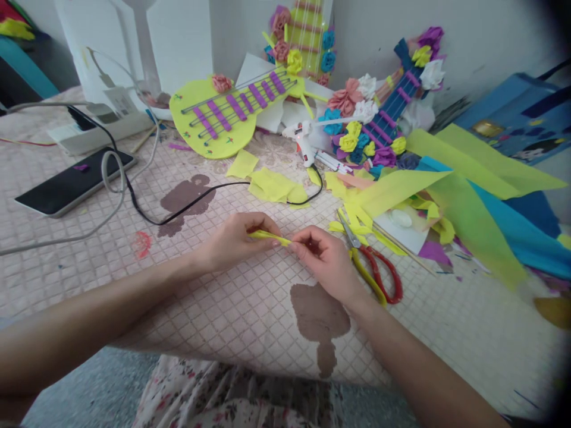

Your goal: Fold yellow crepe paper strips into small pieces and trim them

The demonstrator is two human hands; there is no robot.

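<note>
Between my two hands runs a narrow folded strip of yellow crepe paper (271,238). My left hand (243,238) is closed round most of it, thumb along its near side. At its right end, my right hand (322,255) pinches the tip between thumb and fingers. Scissors (370,261) with red and yellow handles lie just right of my right hand. Beyond my hands are cut yellow paper pieces (274,185) and a white glue gun (304,145) with a black cord.
Paper guitars stand at the back, one yellow (218,116) and one blue (392,107), with paper flowers. Crepe sheets (482,220) pile up on the right. A phone (75,181), cables and a power strip (98,128) lie on the left. The quilted cover (223,321) drops at the near edge.
</note>
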